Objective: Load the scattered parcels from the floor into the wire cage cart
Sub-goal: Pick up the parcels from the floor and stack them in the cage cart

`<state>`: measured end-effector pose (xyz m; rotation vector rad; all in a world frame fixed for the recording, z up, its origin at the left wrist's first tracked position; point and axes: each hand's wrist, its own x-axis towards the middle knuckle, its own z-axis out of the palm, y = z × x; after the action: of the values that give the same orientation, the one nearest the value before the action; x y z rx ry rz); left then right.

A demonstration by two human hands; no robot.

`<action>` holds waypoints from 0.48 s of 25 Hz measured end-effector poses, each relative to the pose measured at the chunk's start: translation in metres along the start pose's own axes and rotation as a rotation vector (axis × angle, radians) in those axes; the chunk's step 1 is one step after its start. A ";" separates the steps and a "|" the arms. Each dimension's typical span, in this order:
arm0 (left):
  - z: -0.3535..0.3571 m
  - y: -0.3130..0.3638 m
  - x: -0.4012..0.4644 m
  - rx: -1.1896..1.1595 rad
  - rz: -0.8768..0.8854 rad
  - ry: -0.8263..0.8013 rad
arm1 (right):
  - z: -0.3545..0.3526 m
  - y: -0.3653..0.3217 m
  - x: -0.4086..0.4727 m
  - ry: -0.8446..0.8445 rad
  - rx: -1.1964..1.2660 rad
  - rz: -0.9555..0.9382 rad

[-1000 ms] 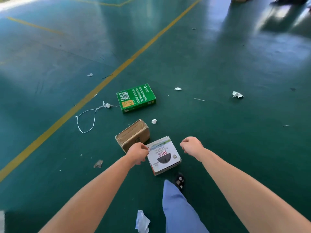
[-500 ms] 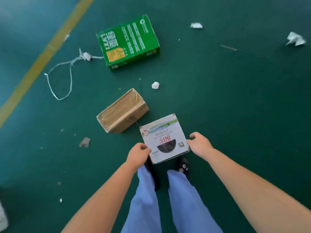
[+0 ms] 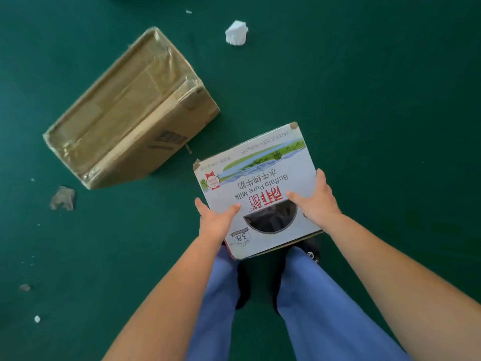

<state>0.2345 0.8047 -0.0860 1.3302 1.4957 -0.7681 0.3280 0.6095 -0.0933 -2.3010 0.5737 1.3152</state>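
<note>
A white milk carton box (image 3: 256, 175) with red lettering and a dark round window lies on the green floor just in front of my feet. My left hand (image 3: 216, 222) grips its near left side, thumb across the top face. My right hand (image 3: 316, 200) grips its right side, thumb on top and fingers along the edge. A brown taped cardboard parcel (image 3: 130, 110) lies on the floor to the upper left, apart from the white box. The wire cage cart is out of view.
A crumpled white paper scrap (image 3: 236, 32) lies on the floor beyond the boxes. A grey scrap (image 3: 63, 198) and small bits of litter sit on the left. My blue trouser legs (image 3: 312, 303) and dark shoes stand right below the white box.
I have bent much closer to the floor. Both hands went from beside the white box to gripping its sides. The green box has left the view.
</note>
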 end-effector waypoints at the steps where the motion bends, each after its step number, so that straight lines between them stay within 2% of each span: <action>1: 0.005 -0.001 0.011 -0.041 -0.011 0.000 | 0.006 0.002 0.010 0.012 -0.008 0.012; 6: 0.018 0.003 0.008 -0.120 -0.009 0.065 | 0.003 -0.008 0.015 0.112 -0.046 0.093; 12: -0.006 0.045 -0.119 -0.037 0.069 0.078 | -0.091 -0.038 -0.096 0.199 -0.053 0.067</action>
<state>0.2710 0.7757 0.0330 1.3905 1.5097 -0.6481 0.3671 0.6045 0.0388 -2.4936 0.6935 1.1508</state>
